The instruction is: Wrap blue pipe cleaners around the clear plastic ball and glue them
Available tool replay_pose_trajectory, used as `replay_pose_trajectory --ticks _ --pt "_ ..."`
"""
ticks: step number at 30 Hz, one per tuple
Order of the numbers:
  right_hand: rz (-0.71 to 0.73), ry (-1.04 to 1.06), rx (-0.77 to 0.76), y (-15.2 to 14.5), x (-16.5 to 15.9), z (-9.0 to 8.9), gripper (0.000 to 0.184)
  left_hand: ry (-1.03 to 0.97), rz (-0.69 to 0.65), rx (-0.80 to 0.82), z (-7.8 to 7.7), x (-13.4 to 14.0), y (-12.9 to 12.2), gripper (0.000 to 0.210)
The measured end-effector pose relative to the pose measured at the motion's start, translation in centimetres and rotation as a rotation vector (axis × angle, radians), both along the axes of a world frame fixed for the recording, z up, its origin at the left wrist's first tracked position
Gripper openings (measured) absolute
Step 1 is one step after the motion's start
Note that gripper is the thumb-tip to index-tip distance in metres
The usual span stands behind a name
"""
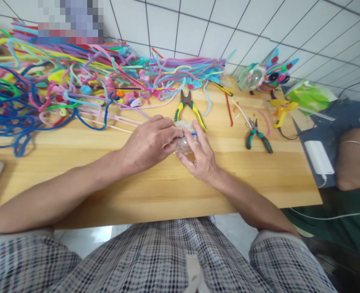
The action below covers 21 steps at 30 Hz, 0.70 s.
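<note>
A small clear plastic ball (183,145) with a blue strip across it sits between my hands, just above or on the wooden table. My right hand (200,156) is closed round its right side, thumb below and fingers over the top. From the left, my left hand (152,142) pinches at the ball's edge; its fingertips partly cover whatever they grip. Right behind the ball lie yellow-and-green pliers (186,106), jaws pointing away from me. Farther right rest teal-handled pliers (259,140).
Many coloured pipe cleaners (76,77) heap along the back left, with a blue tangle (5,106) at far left. At back right stand a decorated clear ball figure (274,75) and a yellow glue gun (280,110). Another person's arm (352,158) is beyond the table's right edge.
</note>
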State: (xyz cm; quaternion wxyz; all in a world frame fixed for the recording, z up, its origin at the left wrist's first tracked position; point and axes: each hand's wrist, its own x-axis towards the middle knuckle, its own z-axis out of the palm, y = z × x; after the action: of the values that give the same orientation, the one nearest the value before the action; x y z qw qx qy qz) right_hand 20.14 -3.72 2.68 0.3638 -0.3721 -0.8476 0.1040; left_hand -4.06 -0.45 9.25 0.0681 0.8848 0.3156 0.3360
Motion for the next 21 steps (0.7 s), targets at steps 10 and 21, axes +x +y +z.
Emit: replay_pose_trajectory --ticks 10,21 --pt "0.008 -0.020 0.041 -0.11 -0.19 0.46 0.088 0.023 0.008 -0.033 0.40 -0.06 -0.39 0.029" --pt "0.006 0.015 0.064 -0.19 -0.42 0.50 0.087 -0.058 0.026 -0.027 -0.11 0.05 -0.65 0.026"
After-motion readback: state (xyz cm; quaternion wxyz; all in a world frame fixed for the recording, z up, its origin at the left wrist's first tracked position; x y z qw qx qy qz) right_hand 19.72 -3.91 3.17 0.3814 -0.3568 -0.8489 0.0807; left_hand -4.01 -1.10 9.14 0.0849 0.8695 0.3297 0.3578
